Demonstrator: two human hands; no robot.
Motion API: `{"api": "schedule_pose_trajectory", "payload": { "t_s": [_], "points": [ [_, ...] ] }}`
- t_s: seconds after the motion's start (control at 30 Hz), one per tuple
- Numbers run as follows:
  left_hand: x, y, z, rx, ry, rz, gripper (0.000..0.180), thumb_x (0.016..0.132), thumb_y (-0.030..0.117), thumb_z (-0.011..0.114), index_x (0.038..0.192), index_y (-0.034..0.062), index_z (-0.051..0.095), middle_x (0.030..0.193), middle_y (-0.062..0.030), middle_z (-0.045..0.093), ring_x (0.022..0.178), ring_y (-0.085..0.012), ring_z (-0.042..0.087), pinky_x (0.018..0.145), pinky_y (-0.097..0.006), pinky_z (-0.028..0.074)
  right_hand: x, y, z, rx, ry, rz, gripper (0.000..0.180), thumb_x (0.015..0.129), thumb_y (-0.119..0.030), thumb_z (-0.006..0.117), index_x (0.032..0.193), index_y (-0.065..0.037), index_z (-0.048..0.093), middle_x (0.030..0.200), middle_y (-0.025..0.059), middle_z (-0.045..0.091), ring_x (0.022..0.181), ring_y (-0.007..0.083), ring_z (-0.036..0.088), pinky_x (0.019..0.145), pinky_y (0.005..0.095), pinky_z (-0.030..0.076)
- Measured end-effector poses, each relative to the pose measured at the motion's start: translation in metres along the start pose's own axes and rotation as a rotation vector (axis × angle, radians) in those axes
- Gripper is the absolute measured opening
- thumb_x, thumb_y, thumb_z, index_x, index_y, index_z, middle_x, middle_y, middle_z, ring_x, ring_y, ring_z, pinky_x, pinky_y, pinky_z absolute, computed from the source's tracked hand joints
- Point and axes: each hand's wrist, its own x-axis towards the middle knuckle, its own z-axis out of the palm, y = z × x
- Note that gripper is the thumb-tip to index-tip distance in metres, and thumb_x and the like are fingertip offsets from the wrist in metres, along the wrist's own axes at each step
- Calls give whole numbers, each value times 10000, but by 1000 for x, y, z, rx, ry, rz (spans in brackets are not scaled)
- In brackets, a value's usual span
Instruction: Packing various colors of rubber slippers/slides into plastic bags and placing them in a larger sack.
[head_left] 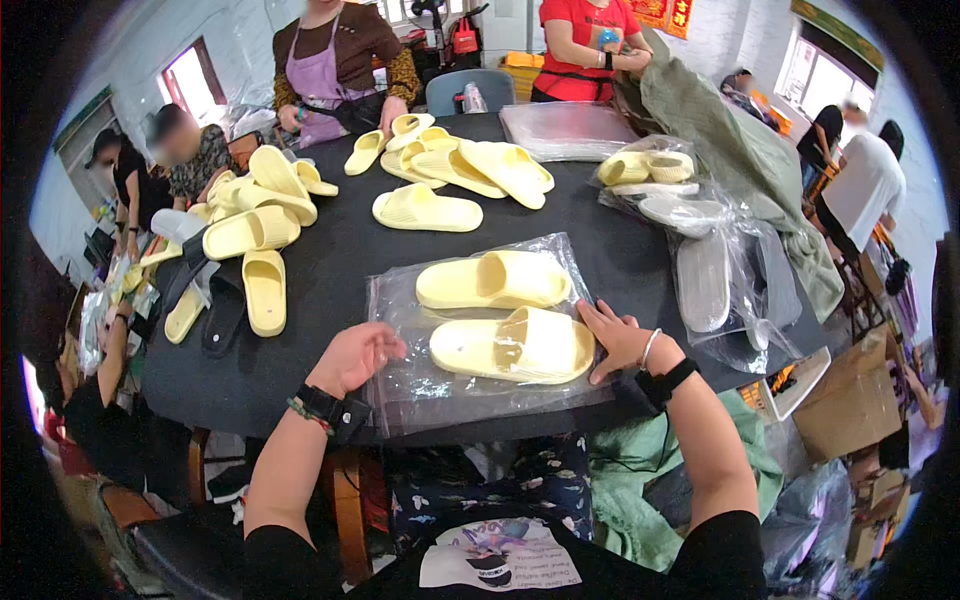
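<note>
Your right hand (622,340) lies spread, palm down, over the right edge of a clear bag (402,412), its fingertips by the toe of the nearer yellow slipper. Your left hand (360,355) is loosely curled and unclosed at the bag's left edge; you cannot tell whether its fingers touch the plastic. Between your hands, the near slipper (470,348) and the far slipper (450,285) lie side by side in the bag, both toes toward your right hand. Glare on the plastic blurs the near slipper's strap, and your right hand hides part of the bag's edge.

Left of your left hand, a pile of yellow slippers (265,290) overlaps a black slipper (224,318), partly covered. Right of your right hand, grey slippers (703,285) sit in crumpled plastic that makes their outlines hard to follow. Beyond both hands, more yellow slippers (427,211) overlap on the dark table (335,255), with a stack of clear sheets (570,130) farther off to the right. Past the table's far edge, a person in a purple apron (320,70) and one in a red top (590,40) are cut off by the upper border.
</note>
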Motion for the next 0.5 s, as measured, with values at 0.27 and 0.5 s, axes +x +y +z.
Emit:
{"api": "schedule_pose_trajectory", "payload": {
  "t_s": [0.27,0.5],
  "points": [
    [16,17,111,1941,-388,754,460,902,177,635,1354,138,559,1276,-174,577,1152,-349,555,975,-420,454,5,3,1,-28,26,-64,1386,561,-431,907,1563,-54,28,1641,142,104,1512,371,39,1139,595,204],
    [78,-5,118,2095,-409,641,759,946,355,595,1519,12,234,1527,-276,294,1411,-422,291,1174,-447,268,8,4,6,-51,21,-43,1401,555,-454,909,1565,-59,22,1651,103,87,1514,360,30,1134,595,208]
  ]
}}
